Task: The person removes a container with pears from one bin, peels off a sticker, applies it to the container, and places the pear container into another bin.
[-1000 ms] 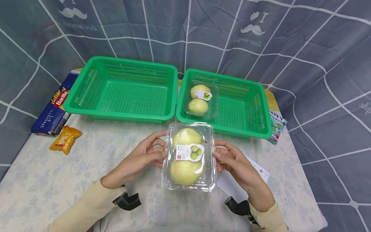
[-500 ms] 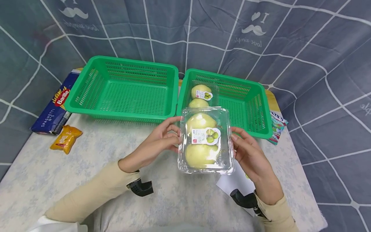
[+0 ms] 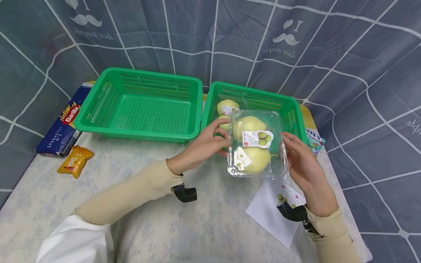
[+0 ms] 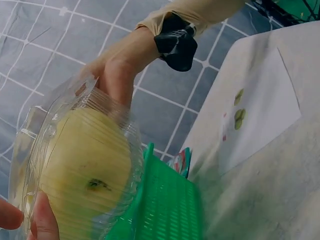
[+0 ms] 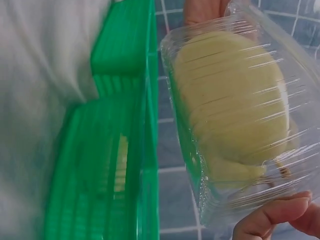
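A clear plastic clamshell box (image 3: 276, 160) with two pale yellow pears (image 3: 251, 160) inside hangs over the front of the right green basket (image 3: 296, 120). A white label (image 3: 257, 138) with a green fruit picture sits on its lid. My left hand (image 3: 210, 142) grips the box's left edge, and my right hand (image 3: 302, 164) holds the right edge. In the left wrist view a pear (image 4: 85, 160) shows through the ribbed side wall. Behind the held box, a second box of pears (image 3: 227, 107) lies in the right basket, partly hidden.
Another green basket (image 3: 151, 135) stands to the left. Beside it lie a blue spaghetti box (image 3: 60, 131) and an orange snack packet (image 3: 75, 160). White paper with fruit labels (image 3: 269, 212) rests at the front right. A colourful packet (image 3: 314, 140) sits behind the right basket's side.
Both hands have carried the box of pears right and away from me, from above the table to over the right basket. The sheet of labels is now more exposed.
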Demonstrator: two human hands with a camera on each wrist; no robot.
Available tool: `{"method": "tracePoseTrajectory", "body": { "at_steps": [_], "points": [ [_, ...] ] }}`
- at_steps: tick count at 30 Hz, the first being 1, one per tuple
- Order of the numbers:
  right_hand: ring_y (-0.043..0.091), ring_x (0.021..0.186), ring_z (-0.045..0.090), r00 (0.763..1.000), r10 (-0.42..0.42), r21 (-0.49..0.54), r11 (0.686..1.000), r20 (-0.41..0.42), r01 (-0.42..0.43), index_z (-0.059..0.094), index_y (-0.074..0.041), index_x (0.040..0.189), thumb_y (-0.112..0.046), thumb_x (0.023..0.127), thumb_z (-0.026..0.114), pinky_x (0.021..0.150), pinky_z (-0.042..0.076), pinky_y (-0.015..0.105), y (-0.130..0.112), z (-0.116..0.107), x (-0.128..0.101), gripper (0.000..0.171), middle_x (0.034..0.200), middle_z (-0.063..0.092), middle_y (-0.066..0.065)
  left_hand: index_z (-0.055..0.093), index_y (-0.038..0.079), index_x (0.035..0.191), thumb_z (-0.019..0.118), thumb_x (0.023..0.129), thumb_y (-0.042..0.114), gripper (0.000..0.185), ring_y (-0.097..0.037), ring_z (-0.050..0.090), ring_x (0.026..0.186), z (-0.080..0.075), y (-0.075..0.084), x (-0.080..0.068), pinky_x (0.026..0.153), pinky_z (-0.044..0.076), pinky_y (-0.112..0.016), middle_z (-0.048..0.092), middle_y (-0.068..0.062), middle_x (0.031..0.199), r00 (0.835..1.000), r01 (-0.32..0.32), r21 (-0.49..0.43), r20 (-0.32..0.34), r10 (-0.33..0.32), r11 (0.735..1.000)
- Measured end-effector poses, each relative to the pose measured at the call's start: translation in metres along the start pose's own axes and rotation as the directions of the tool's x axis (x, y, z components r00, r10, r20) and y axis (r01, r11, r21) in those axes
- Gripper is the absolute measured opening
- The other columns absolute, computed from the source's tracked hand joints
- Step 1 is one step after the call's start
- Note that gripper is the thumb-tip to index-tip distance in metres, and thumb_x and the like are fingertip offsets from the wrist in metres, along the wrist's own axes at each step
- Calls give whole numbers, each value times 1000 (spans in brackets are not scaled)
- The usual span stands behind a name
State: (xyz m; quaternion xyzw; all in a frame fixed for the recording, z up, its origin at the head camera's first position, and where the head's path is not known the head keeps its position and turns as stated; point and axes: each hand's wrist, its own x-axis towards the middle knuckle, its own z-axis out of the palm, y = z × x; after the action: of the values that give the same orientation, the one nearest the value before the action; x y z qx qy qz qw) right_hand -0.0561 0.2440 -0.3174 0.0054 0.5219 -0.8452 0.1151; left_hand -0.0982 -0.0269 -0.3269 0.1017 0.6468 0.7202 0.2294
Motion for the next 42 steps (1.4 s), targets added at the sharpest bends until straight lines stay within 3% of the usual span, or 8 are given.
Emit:
{"method": "tracePoseTrajectory", "body": {
  "at_steps": [10,16,19,23,25,31,37,42],
  "points": [
    [5,79,56,998,32,-128,991,-54,-38,57,-17,115,-31,106,49,68,49,20,-20,-21,29,19,91,57,-8,30,13,155,53,96,-3,65,-14,56,73,17,6,46,64,58,-24,47,-6,102,998,30,23,-59,-29,999],
    [4,78,58,991,58,-112,991,-119,-72,52,-16,118,-21,103,56,69,53,20,-26,-38,47,17,95,56,-8,23,13,159,50,99,-2,68,-14,57,72,24,6,74,82,61,-41,48,-7,105,998,24,59,-60,-20,998],
    [5,90,54,982,75,-142,985,-176,-101,59,-18,108,-19,101,59,74,51,20,-28,-45,57,7,108,50,-9,23,13,159,50,100,-1,66,-14,56,73,27,4,87,87,60,-45,49,-8,106,997,20,60,-76,-15,998],
    [7,80,51,969,65,-154,983,-236,-104,71,-20,91,-17,100,61,66,46,19,-32,-52,67,13,95,55,-11,25,13,159,50,101,1,64,-13,57,71,32,5,101,76,61,-33,55,-11,110,994,21,62,-107,-14,998],
    [8,68,51,966,58,-140,985,-254,-96,72,-19,90,-17,100,62,59,44,19,-33,-56,71,14,78,58,-10,26,13,159,49,100,1,64,-13,59,70,35,4,108,71,60,-26,58,-14,116,994,28,64,-112,-21,998],
    [7,59,44,952,42,-168,981,-305,-97,69,-18,97,-17,99,63,52,39,17,-34,-65,81,7,66,51,-9,28,10,158,45,98,-4,64,-19,61,91,40,0,123,95,58,-42,56,-19,138,992,71,25,-108,-67,997],
    [5,67,40,917,-8,-335,932,-399,-138,62,-23,104,-26,99,63,64,36,18,-27,-69,88,6,71,44,-13,28,9,158,45,98,-1,64,-25,59,117,42,-8,132,92,58,-36,49,-16,149,990,118,44,-85,-114,992],
    [2,78,43,881,-1,-460,853,-473,-246,56,-27,112,-36,98,63,76,37,20,-20,-70,91,18,90,46,-14,30,9,158,49,100,9,61,-28,56,120,47,-14,137,97,52,-37,47,-14,151,987,145,101,-76,-138,984]
  ]
}}
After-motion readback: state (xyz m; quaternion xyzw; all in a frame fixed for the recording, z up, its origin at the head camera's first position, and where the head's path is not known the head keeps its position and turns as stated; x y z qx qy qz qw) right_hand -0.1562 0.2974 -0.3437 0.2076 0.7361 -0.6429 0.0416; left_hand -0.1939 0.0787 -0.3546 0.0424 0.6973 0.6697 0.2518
